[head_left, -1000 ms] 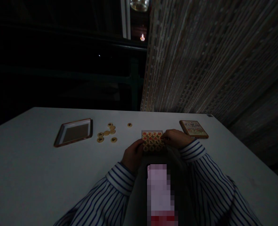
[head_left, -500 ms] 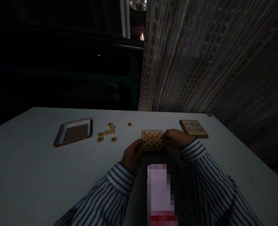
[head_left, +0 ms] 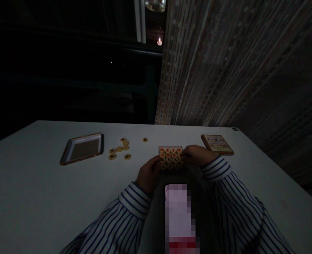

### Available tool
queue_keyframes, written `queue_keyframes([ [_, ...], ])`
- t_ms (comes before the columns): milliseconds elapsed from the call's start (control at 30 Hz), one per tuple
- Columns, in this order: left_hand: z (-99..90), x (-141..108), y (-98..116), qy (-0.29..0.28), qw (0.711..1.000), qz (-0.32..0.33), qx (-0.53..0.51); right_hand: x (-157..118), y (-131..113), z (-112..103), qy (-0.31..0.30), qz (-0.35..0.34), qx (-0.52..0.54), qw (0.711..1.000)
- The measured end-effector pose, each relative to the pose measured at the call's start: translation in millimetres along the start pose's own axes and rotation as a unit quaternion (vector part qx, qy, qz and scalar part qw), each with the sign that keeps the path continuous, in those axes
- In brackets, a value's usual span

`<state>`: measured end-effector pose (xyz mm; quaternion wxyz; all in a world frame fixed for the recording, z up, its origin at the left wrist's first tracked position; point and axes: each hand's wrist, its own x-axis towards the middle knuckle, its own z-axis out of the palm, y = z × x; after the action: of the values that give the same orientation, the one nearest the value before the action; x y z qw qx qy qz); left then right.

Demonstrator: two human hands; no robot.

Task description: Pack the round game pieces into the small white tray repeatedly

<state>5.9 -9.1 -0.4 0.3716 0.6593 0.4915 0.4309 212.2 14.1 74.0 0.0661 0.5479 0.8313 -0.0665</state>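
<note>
A small box of round pieces (head_left: 171, 158) with red and dark characters, set in rows, is at the near edge of the white table. My left hand (head_left: 148, 173) grips its left side with thumb and fingers. On its right side my right hand (head_left: 197, 155) has its fingers closed at the edge. Several loose round pieces (head_left: 119, 149) lie on the table to the left, some with dark characters and some plain. One more piece (head_left: 145, 140) sits apart, beyond the box.
An open shallow tin (head_left: 102, 144) with a brown inside lies at the left of the white table (head_left: 66, 197). A flat case with a printed top (head_left: 218, 144) is at the right. A string curtain (head_left: 198, 63) hangs behind. A blurred-out phone-like object (head_left: 179, 211) is below my hands.
</note>
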Motion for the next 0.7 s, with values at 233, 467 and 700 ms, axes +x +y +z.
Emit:
queue_keyframes([
  [233, -0.6, 0.3, 0.3, -0.008, 1.0, 0.008, 0.008, -0.5, -0.7, -0.5, -0.006, 0.007, 0.003, 1.0],
  [467, -0.3, -0.4, 1.4, -0.006, 1.0, 0.006, -0.005, -0.3, -0.1, -0.5, 0.001, 0.004, 0.009, 1.0],
  [700, 0.8, 0.3, -2.9, -0.005, 1.0, 0.006, -0.026, -1.1, 0.7, 0.5, 0.006, 0.016, 0.007, 1.0],
])
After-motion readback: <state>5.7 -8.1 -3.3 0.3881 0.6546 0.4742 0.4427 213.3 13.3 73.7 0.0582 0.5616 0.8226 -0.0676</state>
